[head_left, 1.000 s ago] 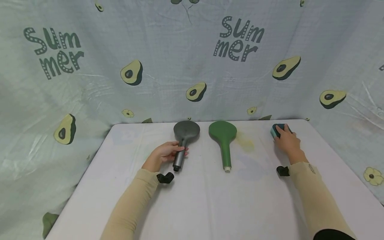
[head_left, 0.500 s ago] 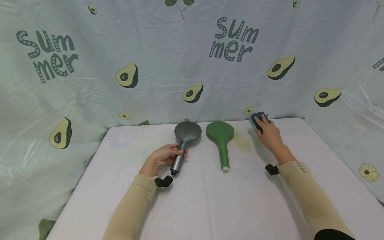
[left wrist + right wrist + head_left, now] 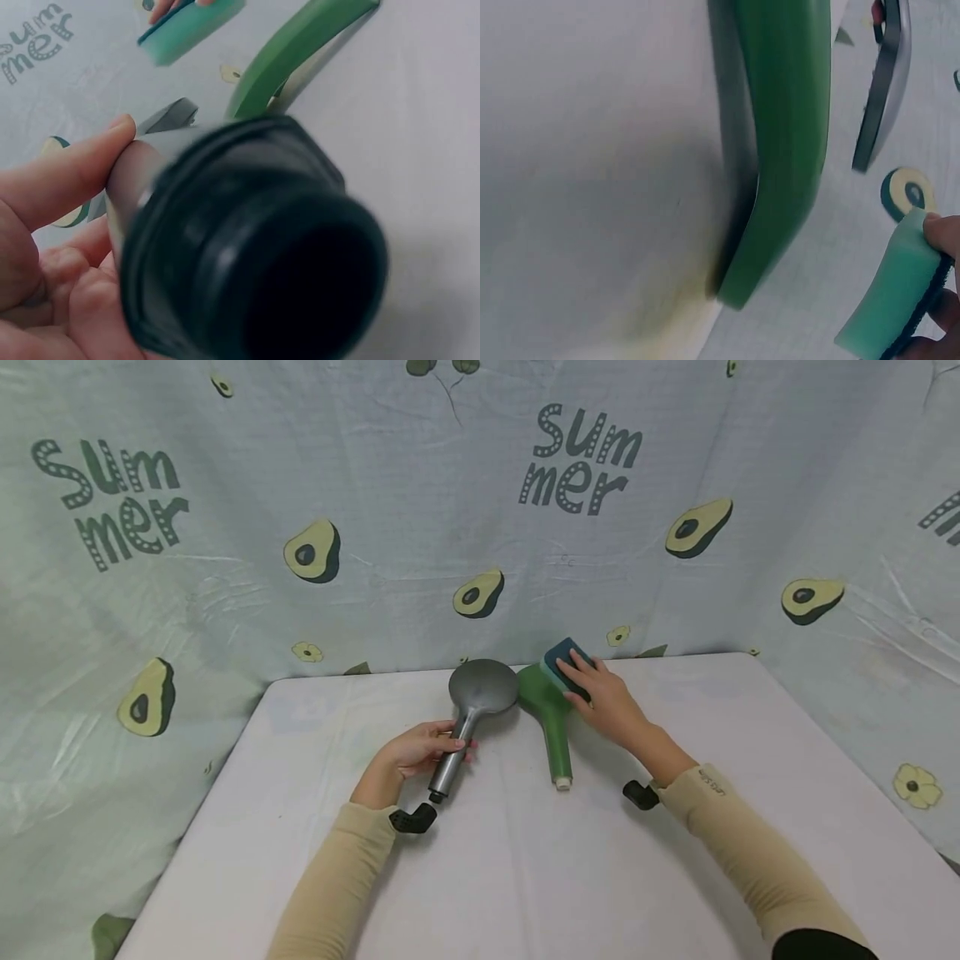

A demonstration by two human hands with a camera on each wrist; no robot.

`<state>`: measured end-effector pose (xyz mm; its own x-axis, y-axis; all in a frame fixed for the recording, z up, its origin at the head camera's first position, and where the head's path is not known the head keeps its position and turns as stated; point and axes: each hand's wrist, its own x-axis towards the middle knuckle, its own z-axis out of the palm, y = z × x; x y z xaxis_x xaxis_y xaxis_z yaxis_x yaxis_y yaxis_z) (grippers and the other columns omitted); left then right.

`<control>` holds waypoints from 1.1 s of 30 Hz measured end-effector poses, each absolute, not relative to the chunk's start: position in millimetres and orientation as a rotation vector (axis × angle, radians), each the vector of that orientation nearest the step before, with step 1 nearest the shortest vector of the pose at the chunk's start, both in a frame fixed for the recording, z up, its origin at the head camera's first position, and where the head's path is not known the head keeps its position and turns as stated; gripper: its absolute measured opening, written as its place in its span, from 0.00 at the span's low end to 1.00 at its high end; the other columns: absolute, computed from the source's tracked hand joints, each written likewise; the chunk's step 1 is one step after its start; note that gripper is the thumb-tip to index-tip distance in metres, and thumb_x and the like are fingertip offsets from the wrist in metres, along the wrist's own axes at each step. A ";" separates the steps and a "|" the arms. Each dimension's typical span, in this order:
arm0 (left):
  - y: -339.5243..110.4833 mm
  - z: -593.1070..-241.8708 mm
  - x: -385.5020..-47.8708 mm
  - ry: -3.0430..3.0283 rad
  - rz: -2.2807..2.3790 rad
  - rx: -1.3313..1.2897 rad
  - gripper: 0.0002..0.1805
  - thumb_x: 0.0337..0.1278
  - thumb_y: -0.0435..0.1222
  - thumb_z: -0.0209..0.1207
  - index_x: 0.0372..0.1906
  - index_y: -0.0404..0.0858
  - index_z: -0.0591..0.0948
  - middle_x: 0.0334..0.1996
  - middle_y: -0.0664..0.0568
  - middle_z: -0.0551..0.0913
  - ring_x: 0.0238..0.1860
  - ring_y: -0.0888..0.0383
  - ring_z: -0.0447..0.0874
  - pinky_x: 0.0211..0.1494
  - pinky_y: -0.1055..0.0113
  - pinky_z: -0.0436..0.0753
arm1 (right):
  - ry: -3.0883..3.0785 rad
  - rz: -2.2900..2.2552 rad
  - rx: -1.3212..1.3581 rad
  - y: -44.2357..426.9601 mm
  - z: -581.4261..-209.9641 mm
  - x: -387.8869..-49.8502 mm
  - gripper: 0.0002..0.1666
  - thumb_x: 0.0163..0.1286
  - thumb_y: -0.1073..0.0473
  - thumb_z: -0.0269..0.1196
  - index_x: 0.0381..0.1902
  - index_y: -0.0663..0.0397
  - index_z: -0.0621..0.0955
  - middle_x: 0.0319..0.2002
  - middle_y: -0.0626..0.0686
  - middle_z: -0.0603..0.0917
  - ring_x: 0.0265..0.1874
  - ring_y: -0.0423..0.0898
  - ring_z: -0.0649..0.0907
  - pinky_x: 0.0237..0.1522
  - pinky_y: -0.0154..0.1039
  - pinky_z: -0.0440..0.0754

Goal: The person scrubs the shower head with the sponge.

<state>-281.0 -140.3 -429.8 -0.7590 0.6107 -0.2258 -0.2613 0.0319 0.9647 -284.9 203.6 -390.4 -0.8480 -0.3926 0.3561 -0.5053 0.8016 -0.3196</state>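
Observation:
My left hand [image 3: 423, 750] grips the handle of a grey shower head [image 3: 483, 687], thumb on top. In the left wrist view, the black threaded end of its handle [image 3: 292, 277] fills the foreground. A green shower head [image 3: 557, 739] lies on the table to its right, its handle toward me and its white connector nearest. With my right hand [image 3: 611, 706] I hold a two-layer sponge [image 3: 562, 664], dark blue above and light teal below. From the head it overlaps the green shower head; in the right wrist view a gap separates the teal side [image 3: 892, 292] from it.
A white-covered table [image 3: 480, 877] carries everything. Behind it hangs a pale curtain [image 3: 420, 510] printed with avocados and lettering, close to the table's far edge. Black wrist mounts [image 3: 412, 818] stick out from both sleeves. A yellowish stain marks the cover [image 3: 675, 322] near the green shower head.
My right hand has carried the sponge left from the table's far right to over the green shower head. The grey shower head has shifted slightly right and tilted in my left hand.

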 end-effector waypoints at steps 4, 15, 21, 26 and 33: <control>-137.9 -429.4 -280.8 1.706 1.769 0.371 0.30 0.76 0.25 0.48 0.76 0.23 0.56 0.54 0.46 0.84 0.45 0.60 0.86 0.49 0.64 0.80 | -2.713 0.601 0.757 190.1 -393.5 -282.9 0.35 0.76 0.61 0.64 0.76 0.59 0.68 0.77 0.64 0.61 0.73 0.74 0.59 0.68 0.69 0.61; -130.0 -424.9 -277.4 1.710 1.732 0.443 0.28 0.76 0.25 0.48 0.76 0.23 0.59 0.53 0.46 0.85 0.47 0.60 0.85 0.50 0.62 0.78 | -2.673 0.653 0.855 163.2 -400.4 -282.2 0.34 0.76 0.59 0.64 0.76 0.58 0.69 0.76 0.65 0.62 0.72 0.74 0.61 0.67 0.69 0.63; -127.1 -420.8 -277.2 1.734 1.709 0.465 0.28 0.77 0.26 0.47 0.76 0.23 0.58 0.59 0.35 0.81 0.46 0.60 0.85 0.49 0.62 0.79 | -2.638 0.641 0.946 148.9 -401.7 -274.0 0.32 0.78 0.58 0.60 0.76 0.57 0.68 0.77 0.64 0.61 0.74 0.74 0.58 0.70 0.69 0.58; -125.7 -418.3 -277.1 1.722 1.705 0.476 0.29 0.77 0.25 0.46 0.76 0.22 0.57 0.58 0.37 0.82 0.45 0.61 0.86 0.49 0.63 0.80 | -2.553 0.582 1.072 140.1 -404.6 -267.6 0.30 0.77 0.63 0.60 0.75 0.58 0.71 0.76 0.65 0.63 0.74 0.73 0.58 0.72 0.66 0.57; -126.5 -416.8 -274.4 1.715 1.706 0.462 0.29 0.76 0.25 0.48 0.76 0.23 0.58 0.53 0.47 0.86 0.46 0.60 0.86 0.49 0.63 0.80 | -2.577 0.657 1.051 148.2 -406.1 -276.1 0.31 0.78 0.63 0.58 0.76 0.58 0.69 0.77 0.64 0.61 0.75 0.72 0.57 0.72 0.66 0.57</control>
